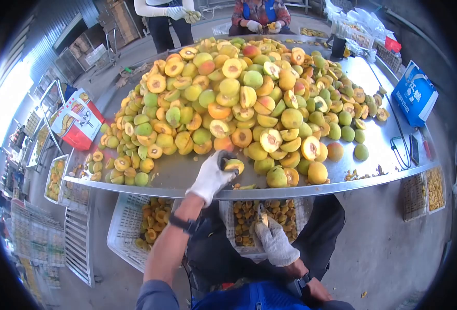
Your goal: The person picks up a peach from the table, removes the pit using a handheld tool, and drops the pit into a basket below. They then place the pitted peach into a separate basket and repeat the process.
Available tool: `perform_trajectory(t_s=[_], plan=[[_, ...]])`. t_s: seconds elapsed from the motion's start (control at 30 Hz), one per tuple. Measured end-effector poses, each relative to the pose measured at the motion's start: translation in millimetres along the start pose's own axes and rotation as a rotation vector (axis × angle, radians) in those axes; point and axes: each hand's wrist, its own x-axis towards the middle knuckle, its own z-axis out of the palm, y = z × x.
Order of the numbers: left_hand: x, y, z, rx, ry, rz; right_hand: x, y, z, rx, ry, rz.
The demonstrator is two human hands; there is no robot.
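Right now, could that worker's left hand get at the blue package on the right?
Probably not: the left hand holds a fruit piece, and heaped fruit lies between it and the blue package.

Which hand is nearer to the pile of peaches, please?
Left. The left hand is at the front of the pile; the right hand is lower, by a crate below the table edge.

1 yellow-green fruit (234,166) in left grip (214,175); 1 slim metal tool (261,211), tip forward, in right grip (276,243)
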Motion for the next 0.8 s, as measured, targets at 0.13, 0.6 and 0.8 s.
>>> perform_trajectory(t_s=[0.13,0.6,0.8], plan=[[-60,37,4,-0.274,0.062,0.214,16,-55,12,-0.162,0.113,-0.140],[-119,34,40,-1.025,0.148,-0.077,2,-65,31,-0.490,0.177,-0.302],[-117,0,54,-1.002,0.151,-0.058,0,-65,34,-0.699,0.011,-0.315]])
